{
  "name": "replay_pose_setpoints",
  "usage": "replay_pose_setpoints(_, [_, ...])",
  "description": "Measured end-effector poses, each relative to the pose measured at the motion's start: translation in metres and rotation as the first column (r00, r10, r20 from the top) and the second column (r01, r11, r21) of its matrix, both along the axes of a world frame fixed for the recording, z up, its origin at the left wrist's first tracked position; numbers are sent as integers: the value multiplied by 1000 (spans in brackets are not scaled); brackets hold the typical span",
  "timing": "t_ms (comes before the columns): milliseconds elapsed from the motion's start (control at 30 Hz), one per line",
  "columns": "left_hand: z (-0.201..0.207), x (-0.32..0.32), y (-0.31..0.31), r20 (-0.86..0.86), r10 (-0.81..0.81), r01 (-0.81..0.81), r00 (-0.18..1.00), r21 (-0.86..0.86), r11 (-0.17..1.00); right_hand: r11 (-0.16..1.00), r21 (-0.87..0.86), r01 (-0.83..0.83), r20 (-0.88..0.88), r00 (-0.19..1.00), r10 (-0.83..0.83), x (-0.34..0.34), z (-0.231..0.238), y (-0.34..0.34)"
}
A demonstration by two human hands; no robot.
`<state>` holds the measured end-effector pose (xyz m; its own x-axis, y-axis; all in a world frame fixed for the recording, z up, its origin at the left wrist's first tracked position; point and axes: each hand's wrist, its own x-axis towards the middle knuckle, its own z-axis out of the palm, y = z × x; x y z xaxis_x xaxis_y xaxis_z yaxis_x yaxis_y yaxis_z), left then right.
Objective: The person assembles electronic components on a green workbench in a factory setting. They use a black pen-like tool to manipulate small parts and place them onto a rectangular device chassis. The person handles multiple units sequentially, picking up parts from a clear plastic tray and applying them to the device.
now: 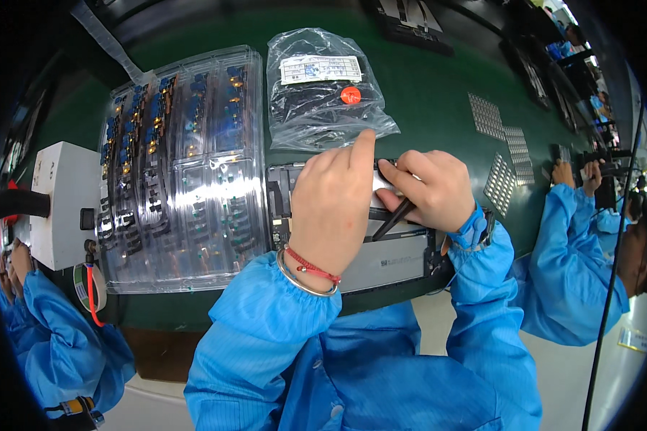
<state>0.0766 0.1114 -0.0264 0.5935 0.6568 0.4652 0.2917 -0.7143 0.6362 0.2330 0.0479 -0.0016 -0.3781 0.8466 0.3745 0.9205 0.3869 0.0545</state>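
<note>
A flat dark device with its inside showing, like an opened tablet, lies on the bench under both hands. Its large grey panel is at the near side. My left hand covers the device's left part, forefinger raised, the other fingers bent and mostly hidden; what they hold cannot be made out. My right hand is closed around a slim black stick-like tool, which slants down toward the near left over the device. Its thumb and forefinger meet close by the left fingers, over a silvery part.
Left of the device stands a clear plastic tray with rows of flex-cable parts. A clear bag with dark contents lies beyond. A white box stands at left; perforated sheets lie at right. Other people in blue sleeves work on both sides.
</note>
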Motion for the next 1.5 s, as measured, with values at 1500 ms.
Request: replay_pose_setpoints(1500, [12, -3, -20, -378, 33, 109, 925, 350, 930, 830, -120, 545, -659, 581, -477, 32, -20, -59])
